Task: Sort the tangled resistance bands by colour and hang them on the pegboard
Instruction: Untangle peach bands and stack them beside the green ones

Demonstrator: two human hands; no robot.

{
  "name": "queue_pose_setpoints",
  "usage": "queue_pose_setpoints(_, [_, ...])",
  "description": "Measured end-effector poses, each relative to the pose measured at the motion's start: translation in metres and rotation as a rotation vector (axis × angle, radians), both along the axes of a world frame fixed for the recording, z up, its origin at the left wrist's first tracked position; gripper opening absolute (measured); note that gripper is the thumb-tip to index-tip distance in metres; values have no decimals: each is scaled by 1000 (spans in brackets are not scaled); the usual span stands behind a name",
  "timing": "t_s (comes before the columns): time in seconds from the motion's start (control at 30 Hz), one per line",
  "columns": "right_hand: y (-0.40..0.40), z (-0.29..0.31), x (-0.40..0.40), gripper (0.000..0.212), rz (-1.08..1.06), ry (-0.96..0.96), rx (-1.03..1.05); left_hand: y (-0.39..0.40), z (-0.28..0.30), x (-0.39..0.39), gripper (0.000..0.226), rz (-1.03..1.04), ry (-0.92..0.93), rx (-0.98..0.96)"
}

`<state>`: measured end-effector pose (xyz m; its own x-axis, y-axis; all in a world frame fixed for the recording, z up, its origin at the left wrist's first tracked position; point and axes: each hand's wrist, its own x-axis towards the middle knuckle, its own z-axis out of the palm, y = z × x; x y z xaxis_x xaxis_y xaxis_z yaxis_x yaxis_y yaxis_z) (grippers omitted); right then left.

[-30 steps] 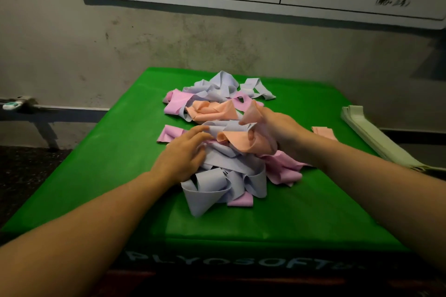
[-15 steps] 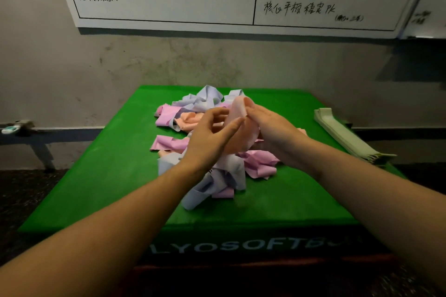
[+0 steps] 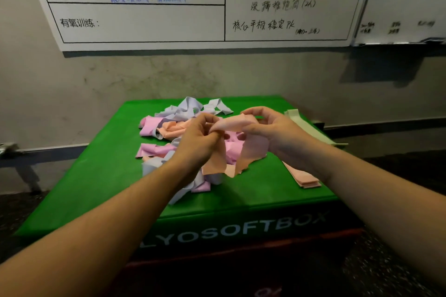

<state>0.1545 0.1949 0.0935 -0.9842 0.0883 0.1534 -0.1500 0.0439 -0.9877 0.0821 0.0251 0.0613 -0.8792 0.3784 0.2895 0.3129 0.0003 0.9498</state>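
hands gripping peach band, above pile

Green box (below handwritten whiteboard)

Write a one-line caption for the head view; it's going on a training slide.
Both hands, left and right, grip a peach band lifted above the tangled pile on the green box.

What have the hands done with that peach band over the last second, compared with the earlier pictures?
The left hand, which rested on the pile a second ago, rose and now pinches the peach band together with the right hand. Both lifted it off the tangled pile; its loop now hangs between them. The pile itself, the folded peach bands and the green box seem unchanged.
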Motion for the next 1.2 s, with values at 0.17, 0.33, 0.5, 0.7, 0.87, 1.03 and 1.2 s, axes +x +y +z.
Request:
queue_pose_setpoints(0.17, [14,-2,25,20,8,-17,-39,11,7,24,31,-80,-38,-66])
queue_pose_setpoints(0.33, [23,1,44,13,-35,-10,-122,13,16,48,51,-196,-85,-85])
queue_pose_setpoints(0.5, [21,3,65,12,-57,-23,-156,16,18,68,31,-359,-135,-57])
queue_pose_setpoints(0.7, [21,5,85,10,-21,-50,-195,21,13,90,26,-311,-77,-30])
queue_pose_setpoints(0.87, [28,-1,97,15,5,-50,-187,23,11,102,15,-368,-37,-76])
queue_pose_setpoints(1.03, [31,-13,105,16,-91,-3,56,25,7,112,12,-390,-28,-39])
queue_pose_setpoints(1.2, [24,-23,109,11,-254,117,159,29,2,117,11,-346,-76,30])
